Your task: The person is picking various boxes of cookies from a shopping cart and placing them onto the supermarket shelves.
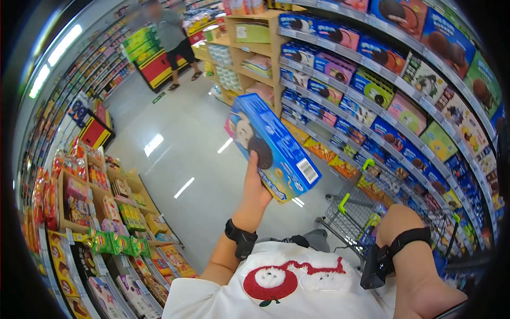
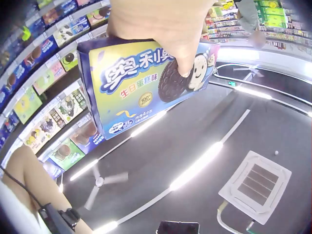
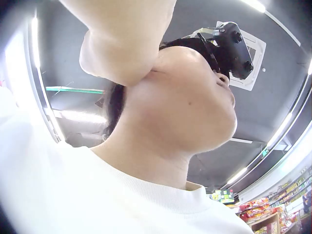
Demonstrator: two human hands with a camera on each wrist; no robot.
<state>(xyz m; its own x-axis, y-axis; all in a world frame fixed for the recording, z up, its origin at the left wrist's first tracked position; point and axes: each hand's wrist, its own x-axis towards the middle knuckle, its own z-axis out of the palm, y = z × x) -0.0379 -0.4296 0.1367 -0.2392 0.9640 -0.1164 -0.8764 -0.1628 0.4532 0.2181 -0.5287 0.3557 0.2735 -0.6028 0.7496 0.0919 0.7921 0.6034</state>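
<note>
My left hand grips a blue box of sandwich cookies from below, held out in front of my chest over the aisle. Its thumb lies across the printed cookie. In the left wrist view, the yellow front of the box shows large Chinese lettering beneath the left hand. My right arm is bent up, and the right hand is partly cut off at the bottom of the head view. In the right wrist view the right hand rests against the side of the head by the jaw, its fingers hidden.
Shelves of cookie boxes rise on the right. Below them stands a wire shopping cart with green handles. A snack display lines the left. Farther down the aisle a person stands beside a red and yellow display stand.
</note>
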